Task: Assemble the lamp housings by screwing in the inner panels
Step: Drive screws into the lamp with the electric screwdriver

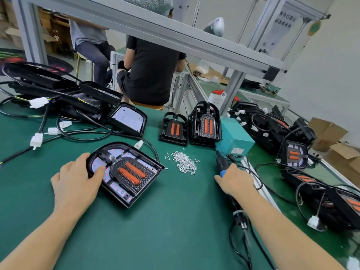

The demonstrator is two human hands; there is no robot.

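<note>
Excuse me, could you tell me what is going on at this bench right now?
A person is assembling lamp housings. The left hand rests on a lamp housing lying on the green table, its inner panel already seated. The right hand grips an electric screwdriver. A pile of screws lies between them.

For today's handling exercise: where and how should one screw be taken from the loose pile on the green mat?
Probably pinch a stray at the screw pile's thin left fringe, coming straight down with thumb and forefinger. Those few lie apart, flat on the green mat; the middle is heaped and tangled.
</note>
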